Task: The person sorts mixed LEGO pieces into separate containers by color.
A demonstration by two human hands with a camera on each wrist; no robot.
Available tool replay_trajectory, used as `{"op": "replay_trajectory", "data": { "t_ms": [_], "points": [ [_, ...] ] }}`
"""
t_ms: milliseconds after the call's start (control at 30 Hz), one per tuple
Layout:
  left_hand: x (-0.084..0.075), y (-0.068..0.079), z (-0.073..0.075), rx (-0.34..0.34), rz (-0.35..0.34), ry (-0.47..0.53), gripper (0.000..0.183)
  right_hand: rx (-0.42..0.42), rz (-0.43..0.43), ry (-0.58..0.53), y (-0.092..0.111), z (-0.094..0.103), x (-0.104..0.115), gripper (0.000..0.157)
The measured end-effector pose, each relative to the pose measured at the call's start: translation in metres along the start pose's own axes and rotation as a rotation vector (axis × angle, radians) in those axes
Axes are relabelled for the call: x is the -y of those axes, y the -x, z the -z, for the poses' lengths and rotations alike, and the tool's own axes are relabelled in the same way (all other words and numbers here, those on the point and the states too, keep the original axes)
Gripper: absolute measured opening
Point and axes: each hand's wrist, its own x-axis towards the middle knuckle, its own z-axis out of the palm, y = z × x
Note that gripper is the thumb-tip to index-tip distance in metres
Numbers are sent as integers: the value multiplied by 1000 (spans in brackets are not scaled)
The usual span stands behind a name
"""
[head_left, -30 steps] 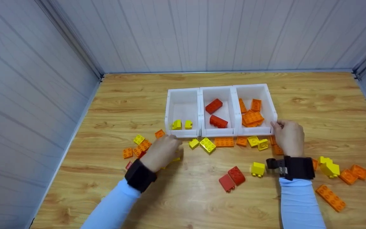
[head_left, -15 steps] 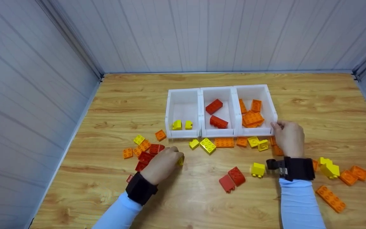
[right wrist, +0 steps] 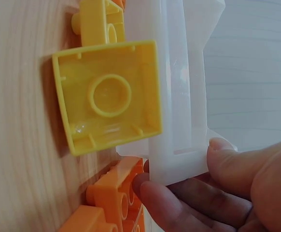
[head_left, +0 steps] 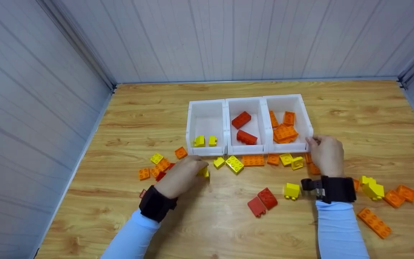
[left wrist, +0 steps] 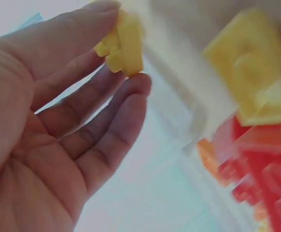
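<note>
The left hand (head_left: 181, 176) pinches a studded yellow plastic brick (head_left: 204, 172) in front of the left compartment (head_left: 207, 120) of the white plastic tray (head_left: 246, 149); the right hand (head_left: 327, 156), farther off, grips the tray's near right corner.

The person by the worktop (head_left: 84, 216) wears pale, plain light-blue sleeves. The left sleeve (head_left: 129, 235), the one nearer the worktop's left edge, looks smooth from here and fits closely; the right sleeve (head_left: 340, 230) is snug too, with fine crosswise wrinkles below the cuff. Each meets a wide, matte black wristband: a blocky left wristband (head_left: 158, 204) and a squarish right wristband (head_left: 338, 189). Off the right one's inner side juts a short black stub with a rounded end (head_left: 306, 185), and next to it I notice a small greyish patch (head_left: 321, 192), too small to read. Beyond the bands, left hand (head_left: 181, 176) and right hand (head_left: 327, 154) are bare.
</note>
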Motion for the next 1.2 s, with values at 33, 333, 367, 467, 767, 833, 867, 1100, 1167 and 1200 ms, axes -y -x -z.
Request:
{"op": "replay_trajectory", "data": {
  "t_ms": [33,333,367,467,767,833,867,1100,1167,1200],
  "points": [
    [2,-3,4,-6,9,28,27,0,-2,-1,0,0,0,41],
    [17,-29,37,-61,106,58,36,-12,10,-8,0,1,1,39],
    [18,-33,40,-63,115,53,37,-13,8,-10,0,1,1,39],
    [21,-47,49,-58,145,52,38,-22,13,-9,0,1,1,39],
    [24,-95,58,82,198,34,35,-26,19,-5,0,-2,-1,40],
    [27,-103,56,97,215,19,34,-13,10,-9,0,-2,-1,41],
    [29,-107,55,104,224,15,34,-7,5,-10,0,-1,-2,41],
    [40,-119,46,131,255,1,34,-1,-5,-15,0,-1,-1,40],
    [42,-118,45,126,256,10,34,0,-7,-17,-1,0,-1,40],
    [43,-117,46,118,252,16,34,0,-10,-17,-1,0,-1,40]
  ]
}}
